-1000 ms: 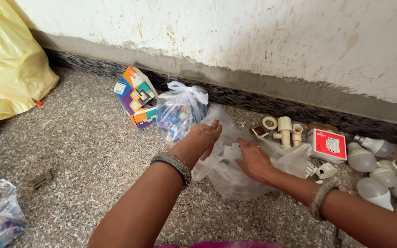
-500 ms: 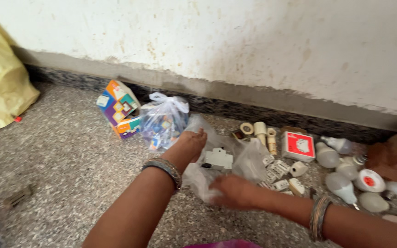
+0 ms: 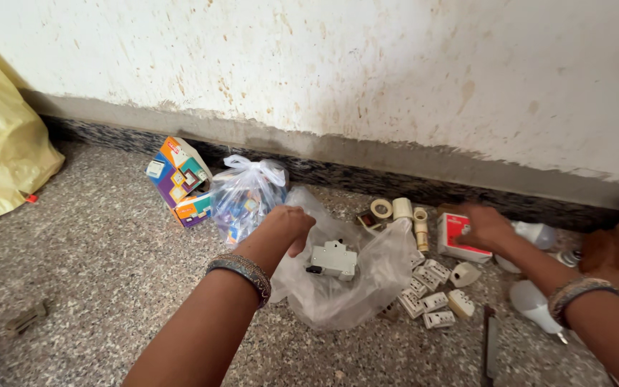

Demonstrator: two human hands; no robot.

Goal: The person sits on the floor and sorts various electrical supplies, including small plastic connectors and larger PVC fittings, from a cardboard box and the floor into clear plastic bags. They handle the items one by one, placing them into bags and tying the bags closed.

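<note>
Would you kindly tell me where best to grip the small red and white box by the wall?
Probably across its two long side edges, from above. The red and white box lies flat with its broad face up; the right hand already hovers over it, and neighbouring bulbs crowd its right side.

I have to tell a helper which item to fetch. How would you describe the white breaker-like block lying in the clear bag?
Look along the base of the stained wall to the loose clear plastic bag that the left hand holds open. Inside lies a white breaker block, single and boxy with a small dark lever, unlike the small cream sockets scattered on the floor outside the bag.
</note>
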